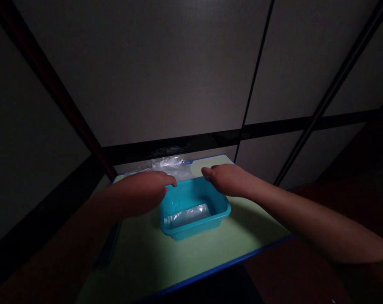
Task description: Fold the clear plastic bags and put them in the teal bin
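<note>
A turquoise plastic tub (196, 228) stands on a pale green table with a blue edge (178, 266). A clear plastic packet (187, 214) lies in its bottom. My left hand (140, 195) rests at the tub's left rim, its fingers curled and pointing right. At the tub's far right rim is my right hand (226, 179), knuckles up and fingers bent down over the edge. I cannot make out anything held in either hand. Crumpled clear plastic (174, 165) lies on the table just behind the tub.
Grey wall panels with dark seams (178, 84) rise right behind the table. A dark rail (178, 145) runs along the wall at table height. The room is dim. Reddish-brown floor (337, 185) shows to the right of the table.
</note>
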Demonstrator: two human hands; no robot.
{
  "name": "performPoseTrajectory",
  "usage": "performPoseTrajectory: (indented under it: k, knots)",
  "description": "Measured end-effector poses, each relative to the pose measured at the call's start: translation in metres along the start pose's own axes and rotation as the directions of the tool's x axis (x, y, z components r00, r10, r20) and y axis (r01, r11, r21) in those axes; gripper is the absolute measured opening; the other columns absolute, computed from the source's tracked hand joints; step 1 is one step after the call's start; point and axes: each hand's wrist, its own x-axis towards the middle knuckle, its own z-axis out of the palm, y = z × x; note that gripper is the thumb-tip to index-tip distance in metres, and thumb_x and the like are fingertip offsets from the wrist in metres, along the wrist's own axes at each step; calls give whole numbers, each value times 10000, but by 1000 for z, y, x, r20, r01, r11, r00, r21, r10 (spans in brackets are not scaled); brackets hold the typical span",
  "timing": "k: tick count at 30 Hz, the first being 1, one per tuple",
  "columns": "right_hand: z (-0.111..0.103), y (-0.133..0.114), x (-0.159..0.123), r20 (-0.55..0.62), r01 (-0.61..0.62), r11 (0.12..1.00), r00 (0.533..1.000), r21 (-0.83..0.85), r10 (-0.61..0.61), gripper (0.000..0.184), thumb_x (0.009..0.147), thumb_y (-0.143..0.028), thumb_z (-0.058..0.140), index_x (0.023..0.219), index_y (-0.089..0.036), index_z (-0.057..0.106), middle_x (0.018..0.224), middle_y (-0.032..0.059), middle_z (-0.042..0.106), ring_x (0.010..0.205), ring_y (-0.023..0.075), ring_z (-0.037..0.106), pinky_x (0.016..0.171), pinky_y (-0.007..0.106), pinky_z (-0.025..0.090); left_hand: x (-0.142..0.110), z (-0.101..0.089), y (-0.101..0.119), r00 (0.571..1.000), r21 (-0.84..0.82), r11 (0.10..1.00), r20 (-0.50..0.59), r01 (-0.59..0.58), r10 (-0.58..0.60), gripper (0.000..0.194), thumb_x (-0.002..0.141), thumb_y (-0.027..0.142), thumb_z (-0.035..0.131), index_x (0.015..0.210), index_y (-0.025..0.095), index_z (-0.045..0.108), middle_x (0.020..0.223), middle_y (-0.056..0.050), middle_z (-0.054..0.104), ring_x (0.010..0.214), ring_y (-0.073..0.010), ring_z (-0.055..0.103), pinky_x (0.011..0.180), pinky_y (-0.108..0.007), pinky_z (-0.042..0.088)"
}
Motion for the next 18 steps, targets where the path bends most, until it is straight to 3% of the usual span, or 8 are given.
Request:
performPoseTrajectory:
  k: [1,3,5,7,10,12,16,18]
  knots:
    - [5,6,-5,-29,-41,998,999,37,42,323,884,-362,406,1116,-187,547,853,109,644,757,228,587,592,282,376,-5,0,-1,999,-4,999,0,-38,38,278,756,317,468,947,236,653,994,-36,654,932,-207,576,827,-307,417]
    - [19,15,-15,-58,-112,978,991,175,124,389,879,-463,392,1133,-195,517,830,95,647,713,207,583,560,265,359,-12,13,-7,986,-2,1000,-165,-2,1,331,786,279,408,1043,209,604,1091,-50,617,1015,-212,548,892,-334,396]
    - [32,19,-21,-103,-194,932,967,306,235,460,854,-506,422,1173,-179,476,809,89,647,686,194,582,544,257,356,-12,36,-20,929,-91,994,-360,61,-90,323,799,270,385,1052,192,570,1093,-60,606,1026,-208,544,900,-338,408]
    - [42,19,-25,-104,-261,865,937,428,334,571,813,-548,471,1213,-143,440,772,88,645,643,183,583,523,251,362,-5,63,-35,851,-269,957,-475,104,-226,295,805,250,371,1025,170,551,1071,-77,603,965,-190,575,855,-318,451]
    - [52,16,-28,88,-328,683,928,652,362,689,790,-547,505,1304,-116,347,753,76,646,501,143,564,440,227,371,10,96,-54,774,-387,900,-501,199,-387,255,809,195,369,998,176,540,992,-67,621,922,-176,598,834,-323,476]
    - [58,14,-27,193,-375,579,916,724,352,669,794,-481,527,1317,-111,332,743,68,645,441,127,545,388,215,366,17,109,-59,756,-386,893,-505,233,-416,266,810,155,364,1008,176,540,985,-69,621,917,-176,602,826,-332,483]
    - [69,17,-22,255,-408,575,908,709,331,337,820,-340,484,1051,-104,551,629,48,624,442,126,546,397,211,394,6,115,-52,760,-346,896,-491,279,-426,290,816,127,389,1053,183,547,1013,-69,622,949,-170,594,851,-325,469]
    - [73,21,-18,210,-371,596,923,712,324,213,806,-276,476,896,-126,596,661,61,642,534,148,589,466,224,439,-11,114,-45,769,-298,905,-484,304,-418,299,812,166,449,1092,191,552,1104,-84,596,1042,-197,554,922,-354,421]
